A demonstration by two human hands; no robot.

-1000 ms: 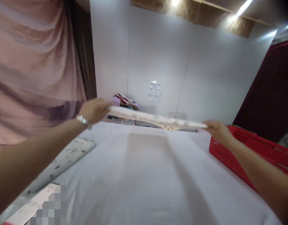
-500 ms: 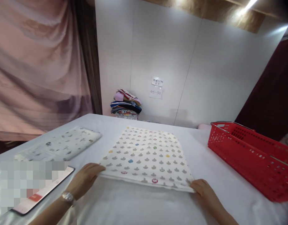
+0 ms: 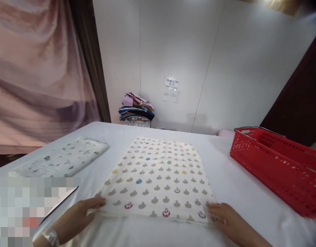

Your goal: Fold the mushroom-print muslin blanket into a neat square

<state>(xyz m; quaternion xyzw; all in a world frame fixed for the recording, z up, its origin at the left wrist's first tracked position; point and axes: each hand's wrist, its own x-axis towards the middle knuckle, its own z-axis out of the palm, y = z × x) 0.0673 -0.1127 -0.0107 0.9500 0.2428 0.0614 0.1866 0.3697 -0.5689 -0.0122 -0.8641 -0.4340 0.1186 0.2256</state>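
Observation:
A white cloth printed with grey mushroom-like shapes and a few coloured ones lies spread on the white-covered table. It looks folded, with more than one layer at its near edge. My left hand, a bracelet or watch on the wrist, pinches the near left corner between thumb and fingers. At the near right corner my right hand, slightly blurred, has its fingers closed on the edge. To the left lies a folded white cloth with dark leafy prints.
A red plastic basket stands on the table's right side. Beyond the far edge, folded fabrics are stacked against the white wall with paper signs. A pink curtain hangs at left. A partly pixelated flat device lies front left.
The patterned cloth came down from being held stretched in the air to lying flat on the table. Both hands moved down and nearer, drawing its near edge toward me.

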